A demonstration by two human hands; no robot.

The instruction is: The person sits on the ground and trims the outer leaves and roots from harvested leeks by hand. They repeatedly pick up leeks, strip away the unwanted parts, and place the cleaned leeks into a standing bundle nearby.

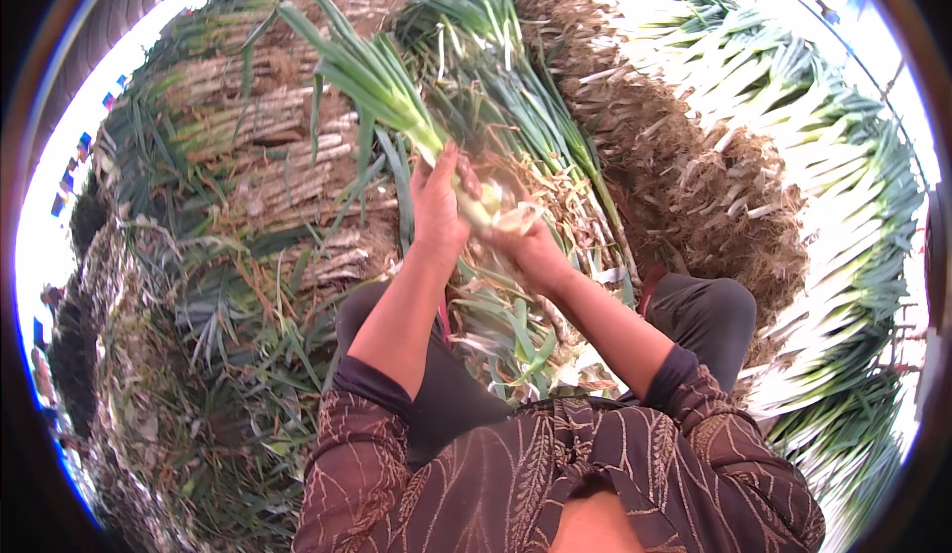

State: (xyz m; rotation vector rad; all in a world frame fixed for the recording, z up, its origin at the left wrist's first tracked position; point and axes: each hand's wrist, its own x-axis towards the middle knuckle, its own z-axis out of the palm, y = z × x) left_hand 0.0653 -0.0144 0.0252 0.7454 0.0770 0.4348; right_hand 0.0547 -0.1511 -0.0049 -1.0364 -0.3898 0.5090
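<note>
My left hand (440, 199) grips a green-leaved leek (416, 125) around its pale stem, and the leaves fan out towards the upper left. At the lower end of the stem is my right hand (532, 248), its fingers closed on a loose, pale outer layer (518, 218) of the leek. Motion blur hides the exact grip there, and the root end cannot be made out. Just beyond my hands lies a bundle of untrimmed leeks (547, 140), their dry skins towards me. Torn leaves and peelings (513, 322) cover the ground between my legs.
Stacked, soil-covered leeks (290, 159) fill the left side. A heap of leaf scraps (230, 397) spreads at the lower left. To the right, a long row of pale, cleaned leeks (825, 255) curves around a pile of rooty, dirt-caked leeks (699, 159). My right knee (718, 307) is close to that pile.
</note>
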